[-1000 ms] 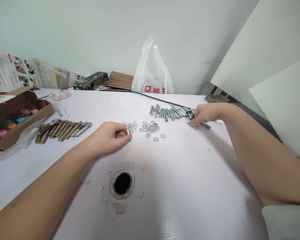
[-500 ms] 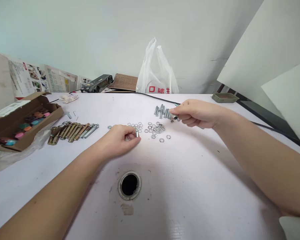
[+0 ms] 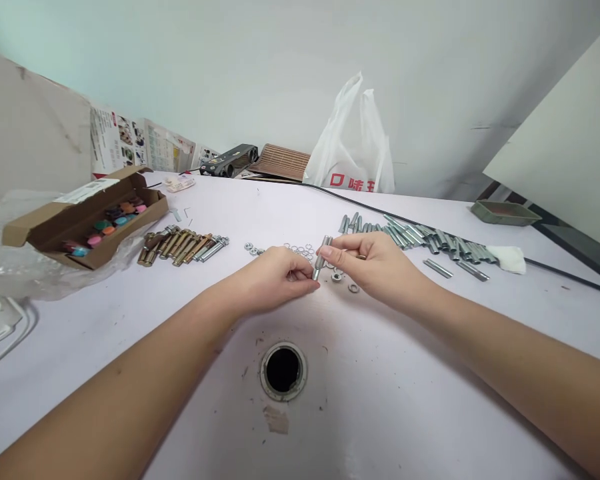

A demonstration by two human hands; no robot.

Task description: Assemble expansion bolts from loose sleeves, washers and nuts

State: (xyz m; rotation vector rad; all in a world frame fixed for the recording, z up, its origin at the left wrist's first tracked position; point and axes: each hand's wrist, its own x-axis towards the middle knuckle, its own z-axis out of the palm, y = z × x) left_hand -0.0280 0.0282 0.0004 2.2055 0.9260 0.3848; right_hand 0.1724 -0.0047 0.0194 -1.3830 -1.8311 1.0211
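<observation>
My left hand is closed, pinching the lower end of a silver bolt between thumb and fingers. With thumb and fingertips, my right hand grips a shiny metal sleeve at the bolt's upper end. Sleeve and bolt are in line, tilted slightly; whether one sits inside the other I cannot tell. Flat washers and a nut lie just behind and beside my hands, partly hidden by them. More nuts are left of the washers.
Cone-ended bolts and a pile of metal sleeves lie at the back right. Assembled anchor bolts are grouped left, near a cardboard box of coloured caps. A round hole opens in the table in front.
My right hand has come from the bolts at the back right to my left hand, bringing the sleeve to the bolt. The view has turned slightly, showing the sleeve pile.
</observation>
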